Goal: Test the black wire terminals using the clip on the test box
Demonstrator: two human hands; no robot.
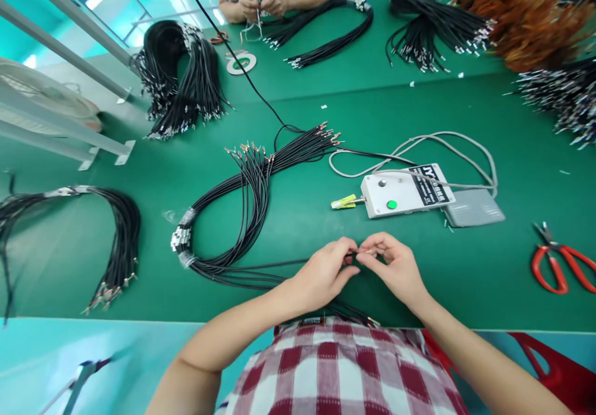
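Observation:
Near the table's front edge, my left hand [331, 270] pinches a black cable [284, 262] close to its end. Facing it, my right hand [390, 264] has its fingertips closed on the tip of that same cable; the fine wires there are too small to make out. The cable runs left into a looped bundle of black cables [218, 190], bound with clear wrap and white labels at its left bend. Most of the bundle's ends show bare copper-coloured tips. Some cable ends lie under my left forearm, by the checked apron.
A white control box [405, 191] with a green button stands ahead, its grey cord looped behind. Red-handled cutters [554, 256] lie at right. More cable bundles [114, 228] rest left and at the back, near a tape roll [241, 63]. Across the table, a person's hands [263, 6] work on wires.

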